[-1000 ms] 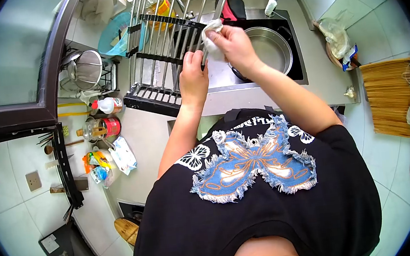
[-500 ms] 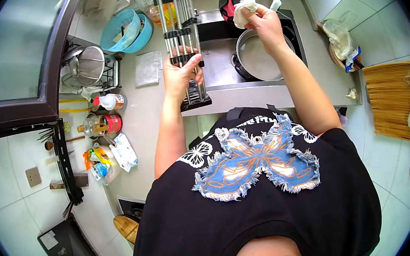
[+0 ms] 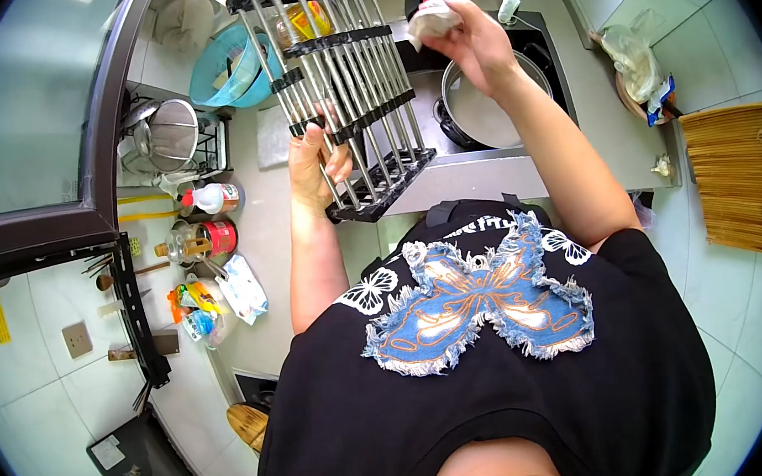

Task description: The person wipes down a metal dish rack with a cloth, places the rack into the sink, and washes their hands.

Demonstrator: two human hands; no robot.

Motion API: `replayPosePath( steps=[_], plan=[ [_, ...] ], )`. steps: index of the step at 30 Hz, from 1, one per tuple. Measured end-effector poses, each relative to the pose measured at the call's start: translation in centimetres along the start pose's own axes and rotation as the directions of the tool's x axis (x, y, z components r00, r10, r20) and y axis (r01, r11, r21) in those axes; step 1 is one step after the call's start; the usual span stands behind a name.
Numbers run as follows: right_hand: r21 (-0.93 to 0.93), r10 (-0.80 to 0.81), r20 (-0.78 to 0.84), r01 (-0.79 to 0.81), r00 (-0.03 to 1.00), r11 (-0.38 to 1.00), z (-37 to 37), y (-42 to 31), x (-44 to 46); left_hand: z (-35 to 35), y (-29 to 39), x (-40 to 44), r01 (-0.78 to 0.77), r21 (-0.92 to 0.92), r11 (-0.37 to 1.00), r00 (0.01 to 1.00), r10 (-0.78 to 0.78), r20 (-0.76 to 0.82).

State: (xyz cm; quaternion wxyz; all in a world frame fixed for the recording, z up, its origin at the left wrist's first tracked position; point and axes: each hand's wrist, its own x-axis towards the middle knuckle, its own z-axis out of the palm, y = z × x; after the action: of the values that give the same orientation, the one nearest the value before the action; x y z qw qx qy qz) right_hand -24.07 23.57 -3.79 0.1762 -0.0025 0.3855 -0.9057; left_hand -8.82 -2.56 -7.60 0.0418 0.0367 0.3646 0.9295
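Observation:
My left hand (image 3: 321, 166) grips the lower left edge of a metal rack (image 3: 356, 116) with steel bars and black joints, held up tilted over the counter. My right hand (image 3: 477, 41) pinches a crumpled white cloth (image 3: 432, 22) to the right of the rack, apart from it. Beneath my right forearm a round steel pot (image 3: 490, 113) stands at the sink's right side. Part of the sink (image 3: 423, 101) is hidden behind the rack.
Blue basins (image 3: 232, 69), a folded grey cloth (image 3: 272, 138), a red-capped bottle (image 3: 212, 198), a jar (image 3: 207, 241) and plastic packets (image 3: 199, 306) lie to the left. An open window frame (image 3: 100, 127) juts in at upper left. At right are a bag (image 3: 635, 67) and a bamboo mat (image 3: 733, 176).
The rack was turned edge-on half a second ago and now shows its wide face, with my left hand at its left edge. My right hand has shifted slightly left with the white cloth.

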Motion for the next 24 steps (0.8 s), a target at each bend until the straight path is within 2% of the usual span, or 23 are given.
replayPosePath(
  steps=[2, 3, 4, 6, 7, 8, 9, 10, 11, 12, 13, 15, 18, 20, 22, 23, 24],
  plan=[
    [-0.309, -0.304, 0.154, 0.338, 0.940, 0.889, 2.0, -0.4, 1.2, -2.4, -0.7, 0.1, -0.021, -0.098, 0.995, 0.996, 0.030, 0.082],
    [-0.348, -0.332, 0.146, 0.362, 0.932, 0.865, 3.3, -0.9, 1.4, -3.1, -0.9, 0.2, -0.010, -0.120, 0.993, 0.994, 0.023, 0.107],
    [-0.210, -0.511, 0.192, 0.543, 0.838, 0.813, 5.9, -0.8, 1.4, -3.2, -1.0, 0.3, -0.007, -0.119, 0.993, 0.994, 0.020, 0.106],
    [-0.273, -0.554, 0.203, 0.591, 0.807, 0.760, 7.9, -0.1, 1.5, -3.2, -1.3, 0.5, 0.028, -0.163, 0.986, 0.988, -0.002, 0.155],
    [-0.509, -0.564, 0.314, 0.637, 0.763, 0.578, 7.6, 0.7, 1.9, -3.0, -1.4, 0.6, 0.031, -0.163, 0.986, 0.988, -0.005, 0.157],
    [-0.685, -0.537, 0.426, 0.647, 0.728, 0.334, 6.9, 2.4, 2.3, -2.8, -1.5, 0.8, 0.022, -0.169, 0.985, 0.984, 0.009, 0.180],
    [-0.603, -0.581, 0.548, 0.765, 0.602, 0.225, 6.3, 5.2, 2.3, -2.6, -1.5, 1.0, 0.012, -0.172, 0.985, 0.978, 0.023, 0.205],
    [-0.669, -0.550, 0.596, 0.741, 0.585, 0.063, 6.1, 7.2, 0.3, -2.7, -1.5, 1.2, 0.016, -0.167, 0.986, 0.977, 0.020, 0.211],
    [-0.687, -0.524, 0.601, 0.725, 0.604, 0.048, 6.2, 8.1, -2.0, -2.8, -1.8, 1.2, -0.008, -0.251, 0.968, 0.981, 0.057, 0.188],
    [-0.686, -0.429, 0.627, 0.722, 0.650, 0.092, 5.5, 9.1, -3.7, -2.9, -1.9, 1.2, -0.035, -0.333, 0.942, 0.983, 0.093, 0.159],
    [-0.644, -0.406, 0.668, 0.758, 0.624, 0.105, 4.7, 10.1, -4.5, -2.9, -1.8, 1.0, -0.040, -0.424, 0.905, 0.984, 0.109, 0.141],
    [-0.594, -0.347, 0.727, 0.796, 0.592, 0.116, 4.2, 10.1, -4.6, -3.6, -1.5, 0.8, -0.042, -0.459, 0.888, 0.975, 0.136, 0.174],
    [-0.626, -0.387, 0.728, 0.779, 0.565, -0.041, 4.9, 8.5, -0.3, -3.4, -1.8, 0.4, 0.044, -0.533, 0.845, 0.963, 0.107, 0.249],
    [-0.658, -0.437, 0.676, 0.753, 0.593, 0.004, 5.8, 8.1, 1.2, -2.5, -1.7, 0.7, 0.046, -0.533, 0.845, 0.943, 0.140, 0.303],
    [-0.657, -0.413, 0.678, 0.753, 0.608, 0.030, 5.6, 8.4, 0.3, -2.7, -1.6, 0.9, 0.009, -0.513, 0.858, 0.944, 0.163, 0.288],
    [-0.633, -0.390, 0.690, 0.770, 0.610, 0.085, 5.0, 8.8, -0.8, -2.7, -1.3, 0.9, -0.011, -0.565, 0.825, 0.949, 0.187, 0.254],
    [-0.616, -0.369, 0.719, 0.786, 0.589, 0.055, 4.5, 9.1, -2.4, -2.8, -1.0, 0.7, -0.035, -0.615, 0.788, 0.954, 0.210, 0.215]
  ],
)
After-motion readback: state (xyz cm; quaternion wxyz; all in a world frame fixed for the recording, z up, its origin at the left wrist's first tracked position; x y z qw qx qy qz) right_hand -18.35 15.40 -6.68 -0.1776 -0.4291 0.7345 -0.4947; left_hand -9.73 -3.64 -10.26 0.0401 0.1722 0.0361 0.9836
